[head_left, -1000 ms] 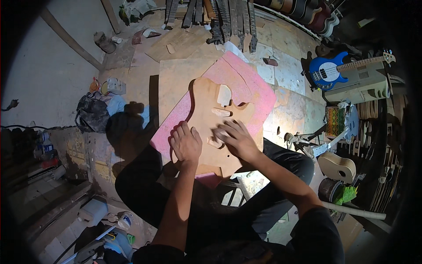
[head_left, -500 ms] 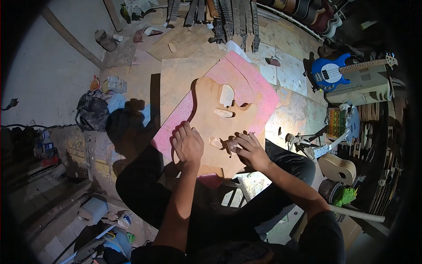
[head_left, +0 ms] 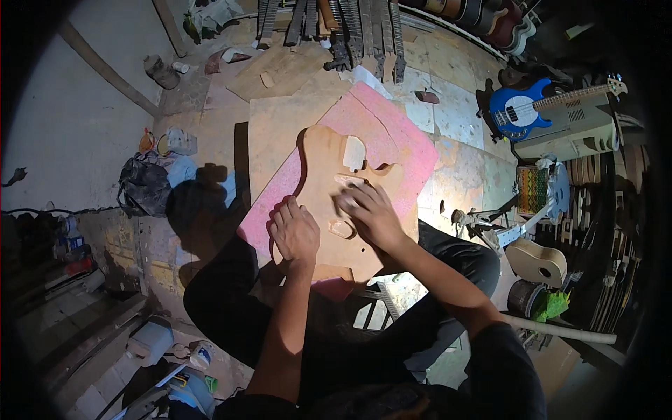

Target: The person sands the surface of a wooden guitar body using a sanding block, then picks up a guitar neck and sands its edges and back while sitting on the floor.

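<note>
An unfinished wooden electric guitar body (head_left: 325, 175) lies flat on a pink board (head_left: 418, 147) across my lap. Several cavities are cut into it. My left hand (head_left: 294, 232) rests at the body's left edge near the waist, fingers bent over the wood and holding it. My right hand (head_left: 371, 213) lies on the middle of the body, between two of the routed pockets, its fingertips smeared by motion. Under those fingers is a small folded brownish piece that looks like sandpaper, mostly hidden now and plainer in the earlier frame.
Several guitar necks (head_left: 364, 31) lie at the far side. A blue bass guitar (head_left: 519, 112) rests at the right, above an acoustic guitar body (head_left: 535, 262). A black bag (head_left: 143, 183) sits on the left by the wall. A brown scrap (head_left: 426, 96) lies on the floor.
My right hand has moved up and left over the guitar body, from beside the lower pocket to just below the middle one. My left hand stays on the edge.
</note>
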Available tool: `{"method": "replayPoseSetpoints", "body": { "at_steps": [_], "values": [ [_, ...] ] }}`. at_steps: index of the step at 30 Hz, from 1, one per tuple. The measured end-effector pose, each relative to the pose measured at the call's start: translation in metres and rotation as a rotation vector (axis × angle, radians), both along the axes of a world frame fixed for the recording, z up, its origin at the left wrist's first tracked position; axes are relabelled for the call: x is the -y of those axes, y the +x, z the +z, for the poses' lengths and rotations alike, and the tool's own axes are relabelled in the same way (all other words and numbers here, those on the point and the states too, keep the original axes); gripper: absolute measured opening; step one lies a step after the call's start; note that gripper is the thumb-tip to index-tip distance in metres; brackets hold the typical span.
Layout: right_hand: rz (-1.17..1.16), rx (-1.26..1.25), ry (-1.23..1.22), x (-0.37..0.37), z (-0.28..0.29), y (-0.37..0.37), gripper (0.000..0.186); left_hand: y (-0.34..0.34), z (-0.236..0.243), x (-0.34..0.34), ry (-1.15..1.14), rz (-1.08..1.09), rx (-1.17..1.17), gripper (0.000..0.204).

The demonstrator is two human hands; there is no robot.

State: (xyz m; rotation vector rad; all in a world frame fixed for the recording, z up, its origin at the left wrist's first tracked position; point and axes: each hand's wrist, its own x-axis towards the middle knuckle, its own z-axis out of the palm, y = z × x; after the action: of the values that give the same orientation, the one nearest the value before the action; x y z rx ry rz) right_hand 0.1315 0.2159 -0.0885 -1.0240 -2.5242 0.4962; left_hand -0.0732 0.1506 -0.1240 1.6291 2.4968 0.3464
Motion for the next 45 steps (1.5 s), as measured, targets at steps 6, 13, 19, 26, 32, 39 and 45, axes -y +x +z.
{"method": "replayPoseSetpoints", "body": {
  "at_steps": [6,13,19,26,32,39,45],
  "values": [
    [-0.012,-0.006,-0.048,0.006,0.009,0.008,0.045,-0.005,-0.003,0.002,0.002,0.005,-0.007,0.041],
    [-0.092,-0.037,0.033,-0.02,0.003,-0.016,0.045,0.003,-0.003,-0.001,0.03,-0.017,0.004,0.041],
    [-0.069,-0.022,-0.035,0.045,0.003,0.033,0.042,-0.006,-0.003,0.004,0.014,0.003,-0.031,0.041],
    [-0.201,-0.011,-0.007,0.008,0.009,-0.005,0.046,0.004,0.001,-0.004,0.0,-0.015,0.008,0.041],
    [-0.197,0.13,-0.077,0.124,-0.003,0.039,0.046,-0.007,-0.004,0.004,0.018,0.019,0.0,0.041],
    [-0.376,0.036,-0.024,0.04,0.002,-0.004,0.045,0.004,-0.003,0.004,0.02,-0.01,0.007,0.04],
    [-0.305,0.071,-0.041,0.147,0.007,0.012,0.034,-0.003,-0.001,0.002,0.013,0.007,-0.015,0.04]
  ]
}}
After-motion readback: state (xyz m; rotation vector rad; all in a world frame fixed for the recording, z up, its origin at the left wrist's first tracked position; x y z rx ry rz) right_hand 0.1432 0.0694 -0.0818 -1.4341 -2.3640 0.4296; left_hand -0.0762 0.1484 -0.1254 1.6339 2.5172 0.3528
